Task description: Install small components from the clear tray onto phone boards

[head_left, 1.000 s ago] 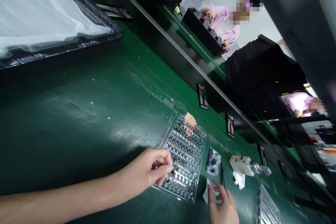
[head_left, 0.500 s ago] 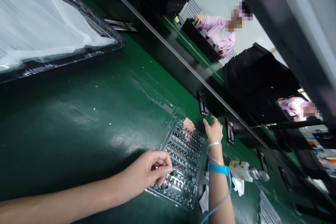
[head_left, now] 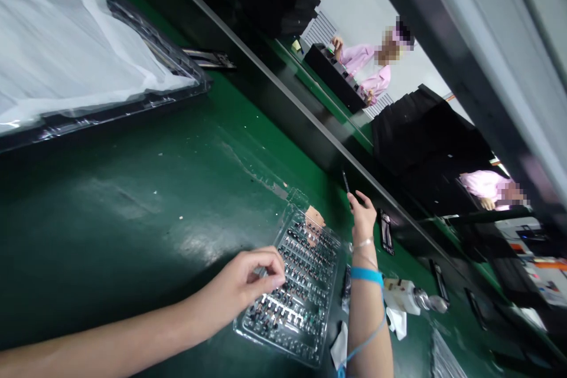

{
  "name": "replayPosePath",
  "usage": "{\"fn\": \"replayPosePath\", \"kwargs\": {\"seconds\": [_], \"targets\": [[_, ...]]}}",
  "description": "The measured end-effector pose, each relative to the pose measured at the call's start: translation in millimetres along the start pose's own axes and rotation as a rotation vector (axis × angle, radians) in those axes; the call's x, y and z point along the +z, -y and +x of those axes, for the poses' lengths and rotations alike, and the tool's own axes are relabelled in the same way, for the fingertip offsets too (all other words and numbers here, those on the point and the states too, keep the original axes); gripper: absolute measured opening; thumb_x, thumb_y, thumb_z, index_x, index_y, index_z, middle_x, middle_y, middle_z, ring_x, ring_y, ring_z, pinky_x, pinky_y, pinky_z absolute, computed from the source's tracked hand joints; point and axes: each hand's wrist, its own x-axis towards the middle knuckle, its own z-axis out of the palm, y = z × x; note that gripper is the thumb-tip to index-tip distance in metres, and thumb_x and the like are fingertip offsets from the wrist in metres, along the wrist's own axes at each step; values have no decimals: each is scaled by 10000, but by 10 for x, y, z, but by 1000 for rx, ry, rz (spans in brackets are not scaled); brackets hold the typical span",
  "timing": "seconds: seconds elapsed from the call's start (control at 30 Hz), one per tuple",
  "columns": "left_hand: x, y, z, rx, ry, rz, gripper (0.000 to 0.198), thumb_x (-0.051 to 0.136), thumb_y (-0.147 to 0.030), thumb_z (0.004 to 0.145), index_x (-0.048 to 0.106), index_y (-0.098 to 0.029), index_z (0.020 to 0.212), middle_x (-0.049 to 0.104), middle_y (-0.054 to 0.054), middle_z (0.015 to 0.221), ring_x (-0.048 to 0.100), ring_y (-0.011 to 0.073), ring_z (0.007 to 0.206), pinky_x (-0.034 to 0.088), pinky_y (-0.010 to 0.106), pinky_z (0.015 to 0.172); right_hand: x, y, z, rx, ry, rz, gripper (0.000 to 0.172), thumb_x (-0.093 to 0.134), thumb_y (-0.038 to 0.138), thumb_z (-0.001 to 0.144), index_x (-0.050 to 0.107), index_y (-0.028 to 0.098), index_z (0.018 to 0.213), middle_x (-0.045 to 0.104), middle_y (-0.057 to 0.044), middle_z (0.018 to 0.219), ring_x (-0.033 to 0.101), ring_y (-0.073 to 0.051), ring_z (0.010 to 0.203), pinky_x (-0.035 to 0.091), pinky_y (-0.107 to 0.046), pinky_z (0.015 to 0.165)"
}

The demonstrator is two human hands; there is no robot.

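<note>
Dozens of small dark components [head_left: 301, 260], with glints of metal, sit in rows in the moulded pockets of a clear, thin-walled plastic blister tray [head_left: 274, 345]. The ribbed, rectangular tray lies on a glossy green bench mat [head_left: 133, 201], with a tan paper-like pad [head_left: 315, 218] at its far corner. The left hand [head_left: 252, 274] curls above the near side of the tray, thumb and fingertips drawn into a narrow pinch; any small part held there cannot be made out. The right hand [head_left: 363, 221] rises just beside the tray with its fingers narrowly parted. Its fingertips meet a thin dark strip [head_left: 345, 182], seen nearly edge-on; neither its identity nor a firm grip can be told. A blue wrist strap [head_left: 367, 276] with a pale coiled cord [head_left: 367, 336] and a slender pale bracelet [head_left: 363, 243] circle the right wrist. Beyond lie a white bottle with a metal nozzle [head_left: 401, 296], crumpled white tissue [head_left: 397, 323], and a black rectangular frame [head_left: 386, 232]. At upper left, white film [head_left: 57, 35] covers a large clear tray. Past the bench's metal-edged rail [head_left: 266, 94] stand stacks of black ribbed trays [head_left: 425, 136], and a co-worker in a pink smock [head_left: 370, 68] works at a black tray [head_left: 332, 77].
</note>
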Motion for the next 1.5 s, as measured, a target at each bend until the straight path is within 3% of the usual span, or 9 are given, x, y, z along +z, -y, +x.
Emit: {"fn": "replayPosePath", "kwargs": {"seconds": [0.13, 0.27, 0.4, 0.47, 0.6, 0.73, 0.93, 1.37, 1.5], "targets": [[-82, -139, -7, 32, -104, -188, 204, 544, -304, 831, 566, -164, 684, 499, 59, 1149, 499, 206, 1016, 462, 276, 757, -518, 315, -988, -142, 132, 144, 425, 540, 392, 814, 556, 116, 1137, 640, -87, 1065, 604, -183, 972, 483, -288, 816], [-144, -183, -19, 21, -218, -194, 173, 545, -310, 833, 545, -180, 719, 568, 0, 781, 522, 160, 765, 421, 264, 705, -748, 562, -2025, -436, 177, 86, 457, 675, 303, 727, 563, 223, 1162, 527, -119, 1268, 494, -291, 1119, 458, -478, 861], [-119, -95, -18, 43, -244, 69, 225, 547, -346, 822, 510, -179, 677, 490, -34, 665, 441, 138, 658, 330, 241, 611, -766, 149, -2445, -330, 41, 52, 385, 527, 288, 848, 515, 184, 1219, 590, -131, 1173, 531, -281, 1063, 467, -441, 826], [-73, -57, -30, 29, -188, 164, 238, 531, -356, 824, 504, -177, 669, 464, -33, 650, 422, 141, 645, 307, 243, 589, -774, -248, -2497, -170, -134, -185, 326, 528, 332, 846, 578, 165, 1122, 638, -129, 1040, 569, -272, 947, 460, -401, 769], [20, -49, -85, 18, -74, 225, 229, 488, -340, 839, 516, -175, 683, 467, -27, 656, 436, 145, 644, 323, 243, 590, -797, -618, -2497, -16, -112, -365, 330, 399, 399, 888, 653, 189, 906, 654, -93, 844, 601, -239, 745, 450, -334, 605], [63, -75, -131, 9, -47, 234, 192, 481, -305, 837, 525, -170, 708, 489, -24, 680, 454, 145, 665, 345, 238, 608, -820, -36, -2421, -242, -229, 28, 119, 604, 202, 789, 667, 209, 890, 634, -63, 810, 608, -210, 730, 477, -323, 639], [70, -82, -147, 53, -38, 238, 166, 491, -278, 816, 517, -164, 697, 500, -24, 674, 468, 142, 665, 369, 233, 617, -685, 794, -2345, -530, -183, 166, 368, 599, 4, 746, 643, 221, 1039, 593, -66, 797, 564, -168, 705, 485, -316, 595], [67, -62, -129, 78, -7, 183, 178, 490, -272, 826, 510, -161, 689, 497, -31, 668, 457, 135, 674, 361, 229, 634, -607, 761, -2363, -548, -134, 236, 329, 605, -40, 732, 674, 166, 980, 591, -91, 797, 545, -171, 709, 457, -302, 592], [60, -41, -134, 53, 5, 178, 173, 504, -282, 827, 522, -160, 706, 495, -31, 680, 457, 135, 682, 354, 232, 637, -746, 425, -2366, -452, -216, 132, 296, 629, -23, 721, 688, 168, 939, 598, -76, 787, 549, -163, 692, 434, -296, 614]]}}
